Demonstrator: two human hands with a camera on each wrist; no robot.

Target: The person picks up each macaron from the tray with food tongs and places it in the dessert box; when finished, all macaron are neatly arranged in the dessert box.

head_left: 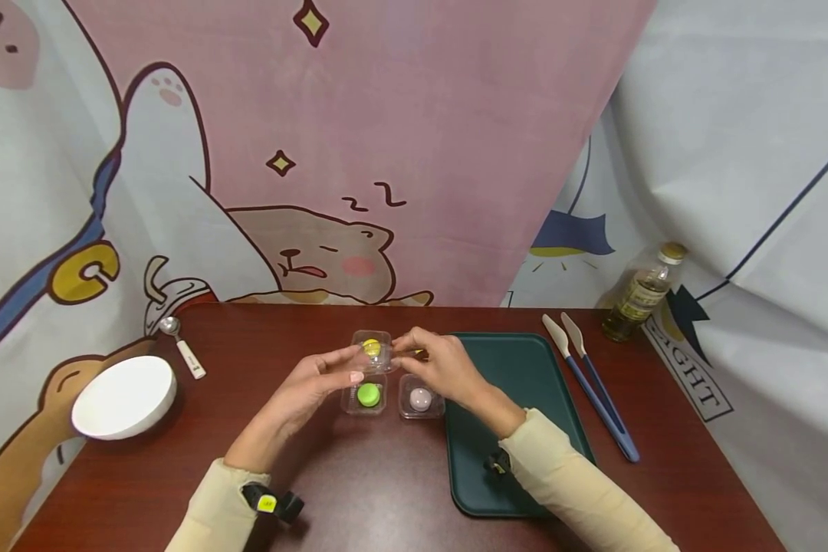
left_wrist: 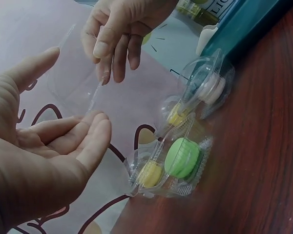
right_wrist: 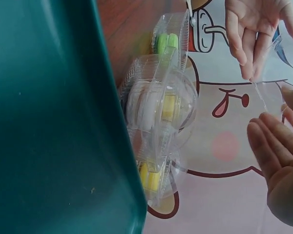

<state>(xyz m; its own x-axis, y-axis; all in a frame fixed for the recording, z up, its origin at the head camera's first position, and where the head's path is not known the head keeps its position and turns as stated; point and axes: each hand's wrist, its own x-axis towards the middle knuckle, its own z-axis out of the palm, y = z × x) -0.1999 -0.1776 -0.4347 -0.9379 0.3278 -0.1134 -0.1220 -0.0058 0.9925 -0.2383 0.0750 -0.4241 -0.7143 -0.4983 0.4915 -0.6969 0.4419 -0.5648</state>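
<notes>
Between my two hands is a thin clear plastic shell (left_wrist: 78, 80); whether it is a lid or a whole box, I cannot tell. My left hand (head_left: 303, 391) holds one side, thumb and extended fingertips at its edges. My right hand (head_left: 441, 364) pinches the other side between thumb and fingers. Below and behind stand small clear boxes: one with a green macaron (head_left: 369, 395), one with a pale pink macaron (head_left: 420, 399), and one with a yellow macaron (head_left: 371, 347). Another yellow macaron (right_wrist: 150, 176) is partly hidden by my right hand in the head view.
A dark green tray (head_left: 517, 475) lies under my right forearm. Beyond it are blue-handled tongs (head_left: 600, 399) and an oil bottle (head_left: 642, 295). At left are a white bowl (head_left: 124, 397) and a scoop (head_left: 186, 349). A printed cloth (head_left: 455, 153) hangs behind the table.
</notes>
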